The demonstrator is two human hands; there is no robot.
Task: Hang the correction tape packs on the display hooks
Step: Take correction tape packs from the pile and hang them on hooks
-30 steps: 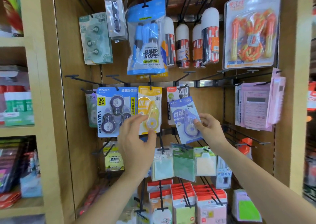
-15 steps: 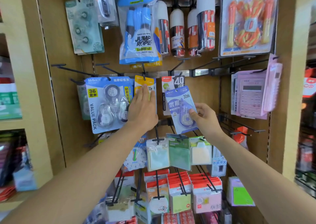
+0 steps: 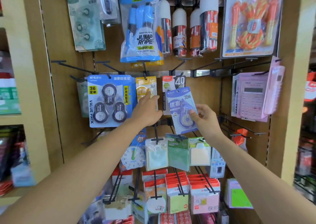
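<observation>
A yellow correction tape pack point(image 3: 145, 85) hangs on a black hook point(image 3: 145, 71) in the middle row. My left hand point(image 3: 147, 111) lies over its lower half, fingers stretched up against it. My right hand point(image 3: 205, 119) pinches a blue correction tape pack point(image 3: 179, 107) by its lower right corner. That pack is tilted and held in front of a red-and-white "40" pack point(image 3: 177, 83), off any hook. A blue three-roll value pack point(image 3: 109, 102) hangs just left of the yellow one.
Bare black hooks point(image 3: 204, 66) stick out along the metal rail to the right. Jump ropes point(image 3: 142, 35) and canisters hang above, pink calculators point(image 3: 253, 97) at right, sticky notes point(image 3: 178, 155) on hooks below. Wooden side panels point(image 3: 51, 86) frame the bay.
My left hand has moved from the pack's lower edge up onto the hanging yellow pack, then slid a little lower. My right hand keeps the blue pack in about the same place.
</observation>
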